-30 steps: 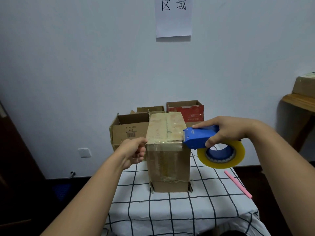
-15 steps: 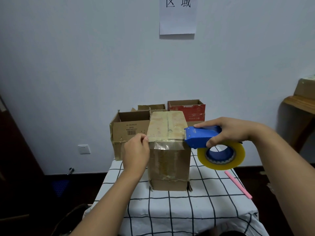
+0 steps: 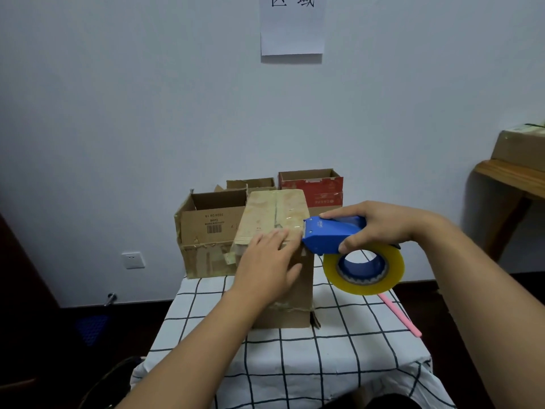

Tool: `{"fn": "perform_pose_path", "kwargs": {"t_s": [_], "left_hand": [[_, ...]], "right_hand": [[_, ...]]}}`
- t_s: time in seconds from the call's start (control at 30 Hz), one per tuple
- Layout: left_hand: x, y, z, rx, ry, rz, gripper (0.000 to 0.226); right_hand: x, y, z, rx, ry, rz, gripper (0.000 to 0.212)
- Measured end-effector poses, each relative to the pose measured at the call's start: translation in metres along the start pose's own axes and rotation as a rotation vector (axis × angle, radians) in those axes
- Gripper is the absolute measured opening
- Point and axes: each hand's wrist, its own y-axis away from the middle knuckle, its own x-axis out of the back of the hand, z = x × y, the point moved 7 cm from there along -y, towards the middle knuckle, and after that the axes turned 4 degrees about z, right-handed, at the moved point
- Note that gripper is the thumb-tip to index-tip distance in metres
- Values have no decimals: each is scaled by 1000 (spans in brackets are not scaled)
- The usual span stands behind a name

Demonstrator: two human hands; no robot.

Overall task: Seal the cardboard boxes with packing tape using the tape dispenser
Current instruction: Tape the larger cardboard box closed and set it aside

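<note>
A tall closed cardboard box (image 3: 274,211) stands in the middle of the checked table, its top covered in yellowish tape. My right hand (image 3: 374,225) grips the blue tape dispenser (image 3: 333,234), whose blade end meets the box's top front right corner; its yellowish tape roll (image 3: 364,268) hangs below. My left hand (image 3: 265,261) lies flat with straight fingers over the box's top front edge and upper front face, pressing there.
An open brown box (image 3: 206,231) stands behind on the left, a small brown box (image 3: 253,184) and a red open box (image 3: 312,184) further back. A pink stick (image 3: 401,317) lies on the checked tablecloth (image 3: 295,364) at right. A wooden shelf (image 3: 510,175) with a box is far right.
My left hand has left the box's left top corner and slid right across the front edge, now flat over it. The dispenser stays at the right corner.
</note>
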Motion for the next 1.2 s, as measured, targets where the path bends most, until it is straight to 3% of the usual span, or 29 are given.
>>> {"fn": "perform_pose_path", "kwargs": {"t_s": [0.6, 0.97, 1.13, 1.2], "left_hand": [[5, -5, -3, -7, -25, 16, 45], [-6, -5, 5, -15, -84, -72, 57], [-2, -4, 2, -16, -69, -75, 57], [-4, -4, 4, -29, -77, -87, 59]], "right_hand": [[7, 25, 44, -56, -23, -68, 62], [-7, 5, 23, -125, 271, -191, 77], [-60, 15, 52, -317, 492, -407, 75], [-82, 25, 80, -378, 401, -362, 82]]}}
